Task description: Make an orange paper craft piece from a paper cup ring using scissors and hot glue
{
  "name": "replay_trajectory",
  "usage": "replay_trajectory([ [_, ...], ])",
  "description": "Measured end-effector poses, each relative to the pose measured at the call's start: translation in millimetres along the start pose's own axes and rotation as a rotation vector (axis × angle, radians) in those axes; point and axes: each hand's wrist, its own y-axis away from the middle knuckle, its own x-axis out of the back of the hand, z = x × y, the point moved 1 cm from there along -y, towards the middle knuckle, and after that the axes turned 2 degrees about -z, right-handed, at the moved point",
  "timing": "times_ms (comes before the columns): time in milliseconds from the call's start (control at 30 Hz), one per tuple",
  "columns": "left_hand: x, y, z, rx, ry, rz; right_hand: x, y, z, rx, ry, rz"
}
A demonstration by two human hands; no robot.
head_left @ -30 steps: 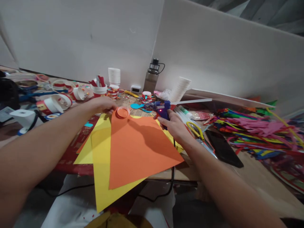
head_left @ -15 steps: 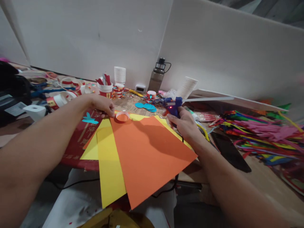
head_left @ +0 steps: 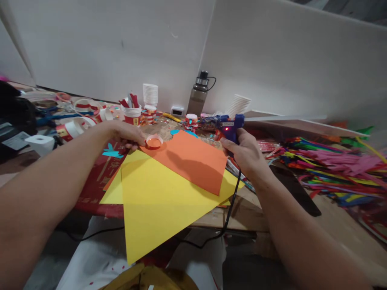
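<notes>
My left hand (head_left: pixel 130 137) is closed at the upper left corner of an orange paper sheet (head_left: pixel 196 161), pinching its edge. Right by its fingertips, a small white-rimmed ring (head_left: pixel 154 141) rests on that sheet, with orange showing inside it. Beneath the orange paper lie yellow paper sheets (head_left: pixel 160 205), one reaching over the table's front edge. My right hand (head_left: pixel 246 151) is wrapped around the grip of a blue hot glue gun (head_left: pixel 231 128). The gun's red light is on, its nozzle points left, and a long glue stick (head_left: pixel 284 118) sticks out behind.
Blue paper discs (head_left: pixel 175 131) lie partly under the orange sheet. Behind stand a water bottle (head_left: pixel 198 94), stacked paper cups (head_left: pixel 150 94) and a cup of red-handled tools (head_left: pixel 131 112). Colourful pipe cleaners (head_left: pixel 338 161) and a black phone (head_left: pixel 294 189) are on the right. A black cord (head_left: pixel 231 209) hangs below the gun.
The orange sheet has swung up and away around its left corner, uncovering more of the yellow sheet. My right hand has moved the glue gun slightly right and up.
</notes>
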Motion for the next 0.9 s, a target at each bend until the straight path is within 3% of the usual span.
replay_trajectory([
  [67,-1.5,3.1,1.9,0.125,-0.011,-0.241,-2.4,1.1,0.1,0.0,0.014,-0.03],
  [100,-0.5,4.2,2.7,0.167,-0.034,-0.303,-3.9,2.3,-0.8,0.001,0.021,-0.042],
  [133,2.0,4.8,3.0,0.178,-0.074,-0.293,-5.6,3.8,-2.4,0.002,0.029,-0.05],
  [267,15.5,2.9,-0.6,0.081,-0.236,0.04,-12.7,10.9,-9.8,-0.029,0.064,-0.087],
  [333,15.9,0.5,-1.7,-0.033,-0.209,0.182,-16.5,13.5,-11.0,-0.049,0.061,-0.111],
  [400,8.8,-2.3,0.7,-0.203,-0.112,0.254,-20.6,15.0,-10.1,-0.064,0.046,-0.125],
  [500,-10.3,-6.6,7.5,-0.33,0.038,0.234,-27.1,16.0,-9.0,-0.087,0.004,-0.14],
  [633,-29.4,-9.4,11.4,-0.35,0.088,0.273,-36.4,14.0,-16.1,-0.12,-0.086,-0.172],
  [900,-36.6,-11.7,3.5,-0.335,0.091,0.335,-57.3,-7.1,-39.1,-0.018,0.009,-0.187],
])
